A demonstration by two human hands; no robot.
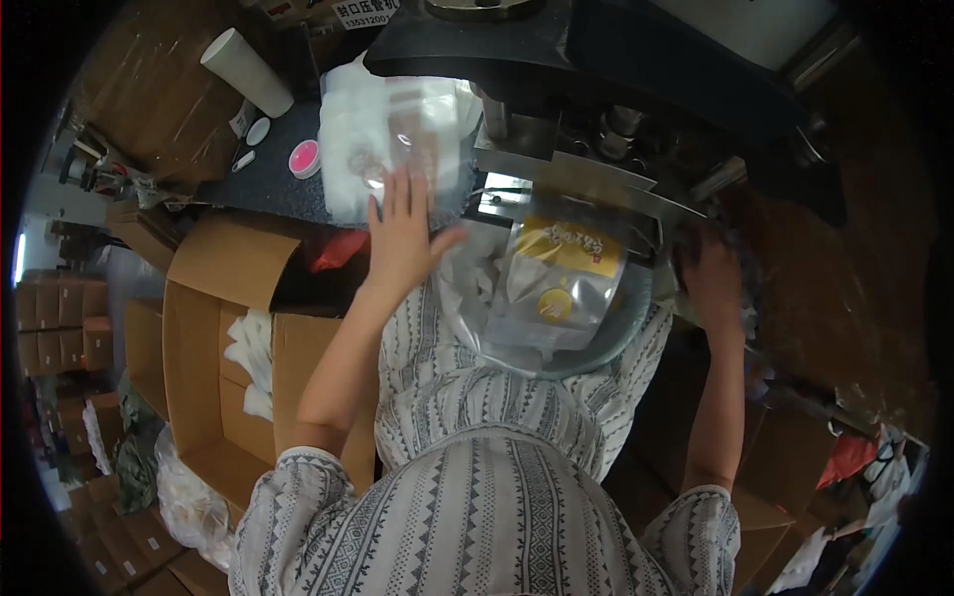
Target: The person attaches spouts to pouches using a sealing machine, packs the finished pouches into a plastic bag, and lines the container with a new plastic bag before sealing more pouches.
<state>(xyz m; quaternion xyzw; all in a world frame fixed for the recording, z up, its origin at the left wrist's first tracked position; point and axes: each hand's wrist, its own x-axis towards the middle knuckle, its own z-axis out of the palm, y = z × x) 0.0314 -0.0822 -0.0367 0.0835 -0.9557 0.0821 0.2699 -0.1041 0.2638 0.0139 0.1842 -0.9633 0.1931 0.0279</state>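
Observation:
My left hand (400, 233) is open, its fingers stretched out over the near edge of a stack of clear plastic bags (348, 139). A shiny, blurred clear bag (407, 144) lies on top, just beyond the fingertips. My right hand (714, 278) is in shadow at the right side of a dark press machine (477, 55); its fingers are too dark to read. Between the hands, a silver and yellow pouch (561, 283) rests at the front of the machine, over a round basin (631, 323) on my lap.
An open cardboard box (224, 263) with white pieces (256, 363) stands at my left. On the bench are a pink round container (305, 159) and a white cylinder (246, 72). Another cardboard box (770, 447) is at lower right, and stacked cartons (60, 318) stand far left.

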